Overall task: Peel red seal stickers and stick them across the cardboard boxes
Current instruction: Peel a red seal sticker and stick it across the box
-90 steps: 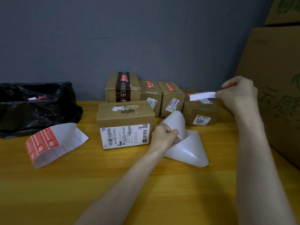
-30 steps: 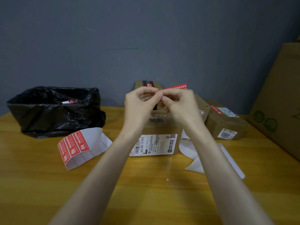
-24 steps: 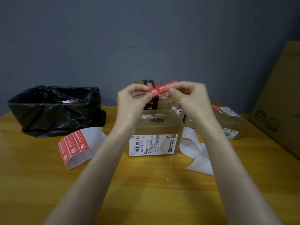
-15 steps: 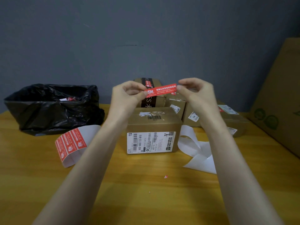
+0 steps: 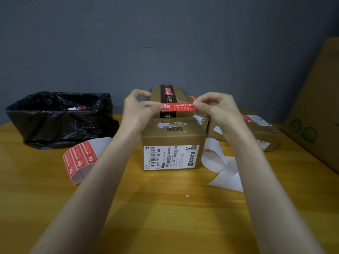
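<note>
While you stretch the red sticker point(image 5: 177, 106): keep it flat.
Left hand point(image 5: 137, 109) and right hand point(image 5: 214, 107): pinch its ends.
Box point(image 5: 172, 132), 6 o'clock: press across top.

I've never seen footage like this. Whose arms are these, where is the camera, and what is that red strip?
No machine here: a person wears a camera on the head, looking down at their bare hands. The left hand and right hand each pinch one end of a red seal sticker, held above a cardboard box on the wooden table. A sheet of more stickers lies left, white backing paper right, a black bag far left, more boxes behind.
</note>
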`<state>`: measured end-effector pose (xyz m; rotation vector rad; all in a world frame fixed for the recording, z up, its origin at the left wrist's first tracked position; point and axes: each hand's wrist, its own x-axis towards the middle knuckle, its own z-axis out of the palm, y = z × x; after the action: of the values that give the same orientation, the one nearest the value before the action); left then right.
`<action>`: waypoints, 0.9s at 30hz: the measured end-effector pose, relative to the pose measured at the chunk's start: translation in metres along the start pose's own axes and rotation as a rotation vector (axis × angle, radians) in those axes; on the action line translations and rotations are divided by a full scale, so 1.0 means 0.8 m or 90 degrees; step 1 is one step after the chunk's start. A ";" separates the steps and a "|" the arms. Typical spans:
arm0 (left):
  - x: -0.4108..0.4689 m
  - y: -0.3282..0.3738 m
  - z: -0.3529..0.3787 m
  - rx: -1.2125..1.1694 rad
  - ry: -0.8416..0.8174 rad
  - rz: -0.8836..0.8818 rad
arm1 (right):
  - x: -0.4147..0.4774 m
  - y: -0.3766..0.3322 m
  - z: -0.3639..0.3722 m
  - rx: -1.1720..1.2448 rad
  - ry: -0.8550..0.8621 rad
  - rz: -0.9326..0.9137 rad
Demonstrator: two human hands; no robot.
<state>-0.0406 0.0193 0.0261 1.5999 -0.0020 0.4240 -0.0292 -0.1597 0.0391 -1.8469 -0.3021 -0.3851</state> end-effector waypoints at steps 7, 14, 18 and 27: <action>0.007 -0.010 -0.004 0.152 -0.020 0.041 | 0.002 0.013 0.016 -0.002 0.021 0.076; 0.010 -0.012 -0.009 0.221 -0.040 0.047 | 0.007 0.015 0.020 -0.035 0.008 0.111; 0.011 -0.014 -0.009 0.227 -0.053 0.035 | 0.010 0.014 0.021 -0.054 -0.012 0.156; 0.017 -0.012 -0.012 0.285 -0.062 -0.002 | 0.024 0.022 0.026 -0.104 -0.062 0.187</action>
<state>-0.0282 0.0329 0.0205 2.0593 0.0231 0.3594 -0.0024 -0.1445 0.0257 -2.0380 -0.0633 -0.1187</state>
